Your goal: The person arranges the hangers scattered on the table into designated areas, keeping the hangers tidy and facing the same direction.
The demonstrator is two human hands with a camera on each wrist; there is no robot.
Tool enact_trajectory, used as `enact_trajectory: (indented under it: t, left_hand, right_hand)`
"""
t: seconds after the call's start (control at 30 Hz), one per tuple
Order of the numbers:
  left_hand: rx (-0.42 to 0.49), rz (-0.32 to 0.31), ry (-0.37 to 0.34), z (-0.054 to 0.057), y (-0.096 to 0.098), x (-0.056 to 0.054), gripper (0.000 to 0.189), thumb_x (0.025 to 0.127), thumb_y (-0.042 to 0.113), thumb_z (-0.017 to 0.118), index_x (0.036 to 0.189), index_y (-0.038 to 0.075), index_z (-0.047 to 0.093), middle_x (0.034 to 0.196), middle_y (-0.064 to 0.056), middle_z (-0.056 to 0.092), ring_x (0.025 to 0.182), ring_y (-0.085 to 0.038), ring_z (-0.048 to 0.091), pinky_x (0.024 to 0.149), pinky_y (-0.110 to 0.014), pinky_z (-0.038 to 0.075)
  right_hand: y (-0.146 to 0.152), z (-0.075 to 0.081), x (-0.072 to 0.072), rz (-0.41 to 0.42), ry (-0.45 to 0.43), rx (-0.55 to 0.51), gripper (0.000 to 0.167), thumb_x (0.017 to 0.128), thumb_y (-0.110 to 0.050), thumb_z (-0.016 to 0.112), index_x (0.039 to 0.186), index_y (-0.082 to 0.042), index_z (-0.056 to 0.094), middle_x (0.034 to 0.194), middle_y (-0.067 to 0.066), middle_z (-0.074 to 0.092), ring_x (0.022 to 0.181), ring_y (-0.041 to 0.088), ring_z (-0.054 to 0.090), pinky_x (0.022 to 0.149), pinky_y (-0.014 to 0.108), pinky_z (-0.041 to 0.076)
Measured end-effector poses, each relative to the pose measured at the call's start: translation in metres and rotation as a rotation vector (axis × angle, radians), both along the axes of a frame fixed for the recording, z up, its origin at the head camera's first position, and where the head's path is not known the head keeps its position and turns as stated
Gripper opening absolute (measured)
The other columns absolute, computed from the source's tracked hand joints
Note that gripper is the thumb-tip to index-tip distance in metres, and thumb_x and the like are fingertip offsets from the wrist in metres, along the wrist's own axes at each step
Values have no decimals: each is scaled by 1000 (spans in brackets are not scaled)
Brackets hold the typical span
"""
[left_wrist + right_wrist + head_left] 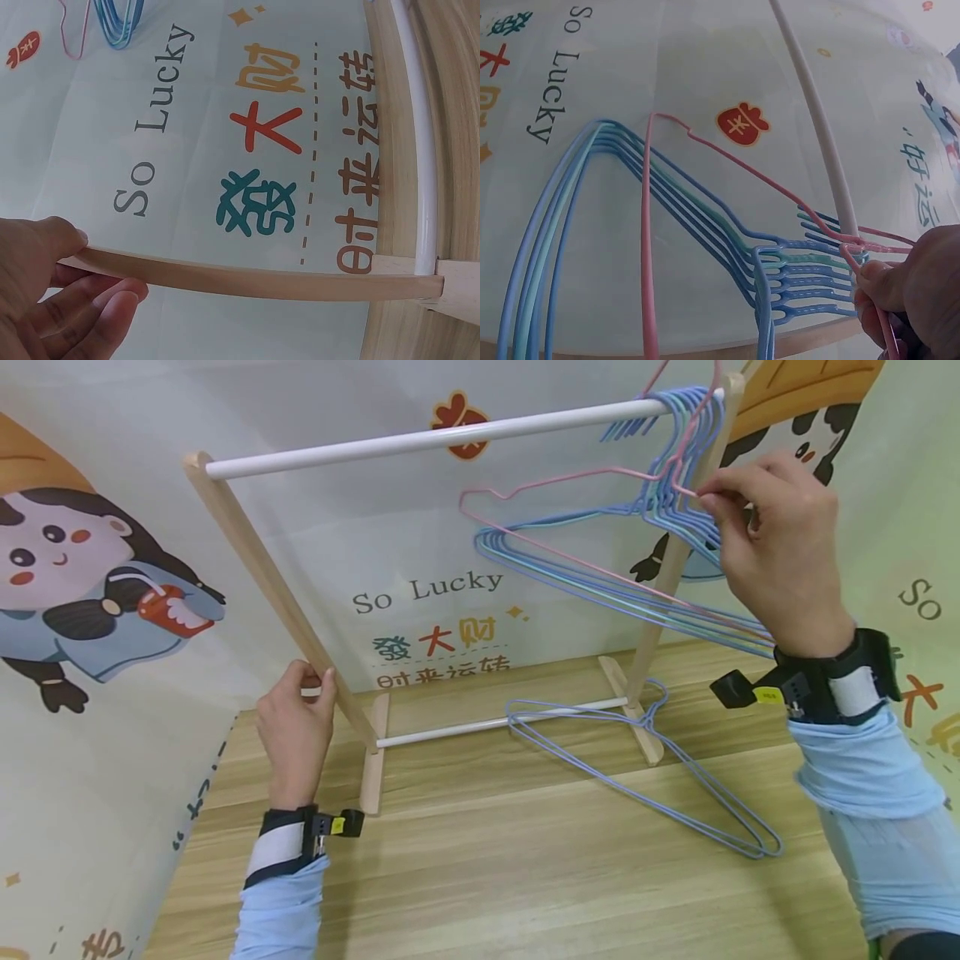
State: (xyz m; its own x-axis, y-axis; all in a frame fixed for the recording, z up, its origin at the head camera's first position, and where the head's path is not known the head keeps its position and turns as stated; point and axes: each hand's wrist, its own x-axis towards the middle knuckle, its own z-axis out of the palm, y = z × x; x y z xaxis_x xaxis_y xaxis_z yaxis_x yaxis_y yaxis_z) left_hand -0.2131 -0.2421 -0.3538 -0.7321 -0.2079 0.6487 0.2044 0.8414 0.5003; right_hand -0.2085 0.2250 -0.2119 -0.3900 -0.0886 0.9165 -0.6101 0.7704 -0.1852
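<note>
My right hand pinches a pink wire hanger at its shoulder near the neck. The pink hook rises past the top of the head view, above the white rail. Behind it, several blue and teal hangers hang bunched at the rail's right end. At the left, my left hand holds the wooden post of the rack between thumb and fingers, low on the post. A blue hanger lies on the tabletop, overlapping the lower white bar.
The rack stands on wooden feet on a wood-grain table. A printed backdrop with cartoon figures and lettering rises behind and at both sides. A second wooden post supports the rack's right end.
</note>
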Motion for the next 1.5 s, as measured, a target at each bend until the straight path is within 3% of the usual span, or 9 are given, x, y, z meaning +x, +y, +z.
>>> enact_trajectory:
  t: [0.27, 0.4, 0.57, 0.87, 1.5]
  left_hand:
    - [-4, -3, 1, 1, 0, 0, 24, 100, 21, 67, 94, -2, 66, 89, -20, 73, 75, -36, 71, 64, -48, 56]
    - [0, -8, 4, 1, 0, 0, 23, 100, 20, 67, 93, -2, 66, 89, -19, 73, 75, -36, 71, 64, -48, 56]
    - [1, -13, 9, 1, 0, 0, 23, 100, 19, 67, 94, -2, 66, 88, -19, 73, 74, -36, 71, 64, -49, 56]
    - [-2, -7, 1, -1, -1, 0, 23, 100, 20, 67, 95, -2, 66, 90, -20, 73, 74, -36, 70, 63, -48, 56]
    - [3, 5, -6, 0, -1, -1, 25, 101, 23, 66, 93, -1, 66, 91, -20, 73, 76, -36, 70, 65, -48, 56]
  right_hand:
    - [0, -3, -7, 38, 6, 72, 13, 97, 2, 65, 101, 14, 70, 85, 25, 57, 73, 34, 46, 67, 26, 28]
    - [-2, -10, -12, 66, -51, 86, 11, 96, 5, 66, 100, 14, 70, 86, 25, 60, 70, 30, 47, 64, 28, 28]
    - [-3, -16, -12, 71, -116, 110, 12, 96, 4, 66, 102, 14, 70, 90, 25, 62, 72, 29, 52, 63, 29, 30]
    - [-3, -18, -11, 78, -127, 104, 12, 96, 5, 65, 103, 12, 72, 88, 23, 60, 73, 28, 48, 64, 29, 28]
    - [9, -36, 4, 121, -46, 29, 14, 89, 11, 69, 102, 10, 71, 94, 24, 60, 79, 28, 56, 69, 16, 35]
